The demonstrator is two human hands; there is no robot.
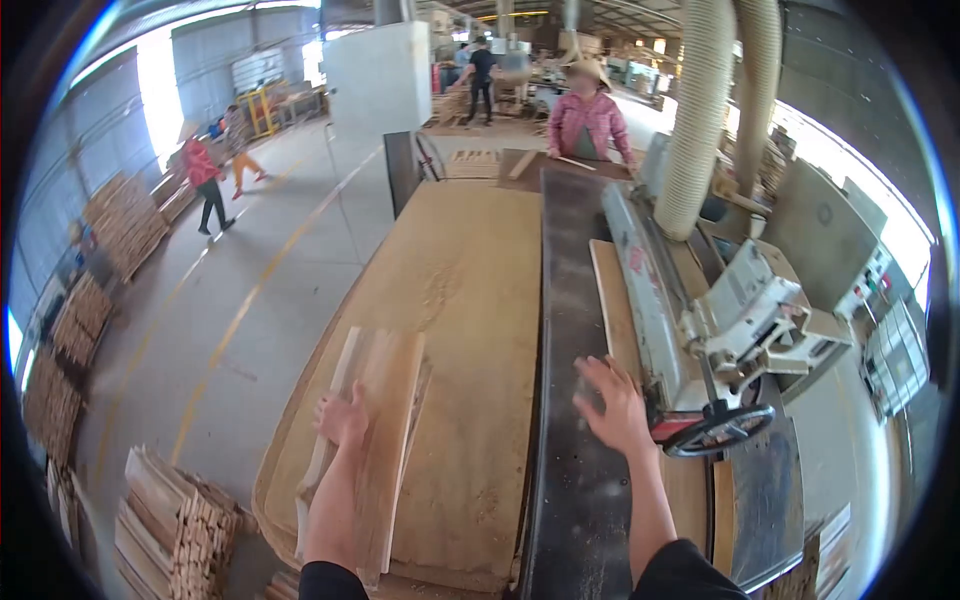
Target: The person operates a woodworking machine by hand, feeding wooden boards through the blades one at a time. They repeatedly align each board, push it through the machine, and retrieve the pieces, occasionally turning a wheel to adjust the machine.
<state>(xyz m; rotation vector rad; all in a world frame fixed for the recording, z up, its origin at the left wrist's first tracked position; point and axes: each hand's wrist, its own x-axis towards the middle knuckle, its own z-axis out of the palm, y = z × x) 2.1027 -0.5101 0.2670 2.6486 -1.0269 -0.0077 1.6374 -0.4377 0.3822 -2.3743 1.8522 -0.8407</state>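
Note:
Over a small stack of wooden boards (392, 400) on the left worktop, my left hand (343, 415) has its fingers bent around the left edge of a board, thumb on top. The boards look smeared by motion. My right hand (614, 408) is open, fingers spread, above the dark machine table (580, 300). Its fingertips are near a long board (618, 310) that runs along the machine's grey housing (645, 290). Part of that board is hidden by my right hand and forearm.
A black handwheel (718, 430) juts out right of my right hand. Thick ducts (698, 120) rise from the machine. Across the table stands a person in pink (588, 125), beside wooden strips. Stacked wood (180, 520) stands on the floor at lower left; two people walk beyond.

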